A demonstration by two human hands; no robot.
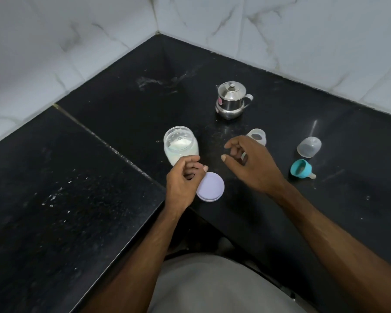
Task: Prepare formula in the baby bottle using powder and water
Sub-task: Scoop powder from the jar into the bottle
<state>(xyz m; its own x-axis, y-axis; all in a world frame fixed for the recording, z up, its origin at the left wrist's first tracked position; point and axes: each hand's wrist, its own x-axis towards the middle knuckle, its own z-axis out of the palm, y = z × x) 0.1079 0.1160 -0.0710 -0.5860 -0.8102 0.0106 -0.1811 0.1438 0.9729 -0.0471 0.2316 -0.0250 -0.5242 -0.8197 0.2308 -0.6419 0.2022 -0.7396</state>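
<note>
Left hand nearest, fingers loosely curled, holding nothing, over lilac lid at table inner edge. Open powder jar just beyond. Right hand relaxed, empty, nearer the upright baby bottle. Steel kettle behind; clear table left.

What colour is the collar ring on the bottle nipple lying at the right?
Teal-blue, around a clear nipple; the head view shows it plainly on the black counter.
</note>
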